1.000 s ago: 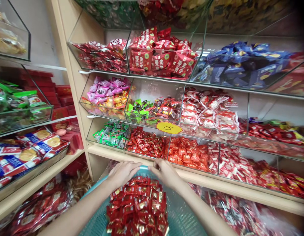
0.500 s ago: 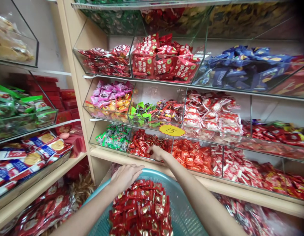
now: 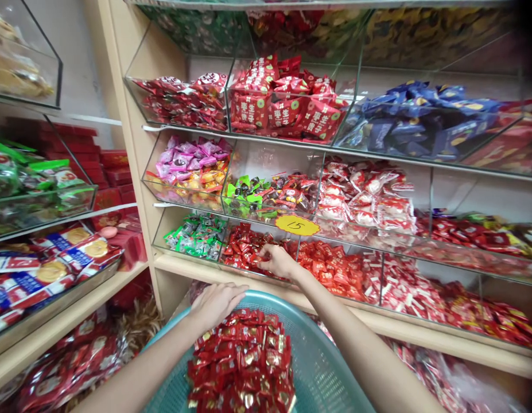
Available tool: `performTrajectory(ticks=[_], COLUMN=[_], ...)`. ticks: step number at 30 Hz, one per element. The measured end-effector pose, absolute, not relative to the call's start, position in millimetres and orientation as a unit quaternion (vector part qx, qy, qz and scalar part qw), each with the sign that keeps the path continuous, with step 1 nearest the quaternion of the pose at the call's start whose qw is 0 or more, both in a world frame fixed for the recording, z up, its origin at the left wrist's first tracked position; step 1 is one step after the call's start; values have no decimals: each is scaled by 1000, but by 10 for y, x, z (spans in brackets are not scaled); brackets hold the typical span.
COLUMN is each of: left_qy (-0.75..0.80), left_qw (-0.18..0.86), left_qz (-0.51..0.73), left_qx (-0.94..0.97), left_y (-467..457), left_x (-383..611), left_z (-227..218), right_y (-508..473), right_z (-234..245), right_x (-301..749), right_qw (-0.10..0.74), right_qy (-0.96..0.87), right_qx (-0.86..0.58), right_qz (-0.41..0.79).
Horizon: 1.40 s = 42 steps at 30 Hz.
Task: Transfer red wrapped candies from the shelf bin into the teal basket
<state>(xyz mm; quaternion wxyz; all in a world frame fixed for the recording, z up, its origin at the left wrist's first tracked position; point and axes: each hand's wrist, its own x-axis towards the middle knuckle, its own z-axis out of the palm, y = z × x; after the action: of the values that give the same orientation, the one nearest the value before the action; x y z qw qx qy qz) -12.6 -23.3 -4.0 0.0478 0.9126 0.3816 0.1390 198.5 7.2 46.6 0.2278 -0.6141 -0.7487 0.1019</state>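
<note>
My left hand (image 3: 218, 304) lies across the far-left rim of a teal plastic basket (image 3: 317, 344), palm down with its fingers stretched out. A pile of red-and-gold wrapped candies (image 3: 244, 364) fills the middle of the basket. Reaching over the front of a clear bin, my right hand (image 3: 276, 261) has its fingers bent together among dark red wrapped candies (image 3: 242, 244). Whatever is between those fingertips is too small to make out. Green wrapped candies (image 3: 194, 236) occupy the bin to the left, and orange-red ones (image 3: 330, 267) the bin to the right.
A yellow price tag (image 3: 297, 225) marked 15 hangs above the right wrist. Clear shelf bins hold pink-purple sweets (image 3: 190, 155), red bags (image 3: 285, 109) and blue packets (image 3: 424, 115). A wooden upright (image 3: 123, 115) divides these from the left shelves, where biscuit packs (image 3: 54, 264) lie.
My right hand has lifted slightly, its fingers showing more clearly above the red candies. My left hand stays on the basket rim. The view has shifted a little.
</note>
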Motion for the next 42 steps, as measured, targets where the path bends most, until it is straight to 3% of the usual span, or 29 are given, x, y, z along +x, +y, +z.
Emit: performTrajectory(ticks=[5,8,16,29,42], left_qy=[376,375,380,378,375], left_qw=[45,40,21,19,15], left_qz=[144,137,147,145,154], left_qx=[914,916,913,914,914], left_y=[-237,-228,-239,-260,-241], left_x=[-129,-128,-116,-115,-114], left_z=[-46,-53,-66,-28,-67], right_y=[-477,-827,-1118,-1194,-1176], right_z=[476,311,-7,5,-47], right_x=[1981,1968,1935,1916,1933], right_qw=[331,335,305,181,162], right_qy=[-764,-773,-799,-841,-851], right_qx=[-540,-519,-492,-495,-494], right_qz=[121,146,162,121,75])
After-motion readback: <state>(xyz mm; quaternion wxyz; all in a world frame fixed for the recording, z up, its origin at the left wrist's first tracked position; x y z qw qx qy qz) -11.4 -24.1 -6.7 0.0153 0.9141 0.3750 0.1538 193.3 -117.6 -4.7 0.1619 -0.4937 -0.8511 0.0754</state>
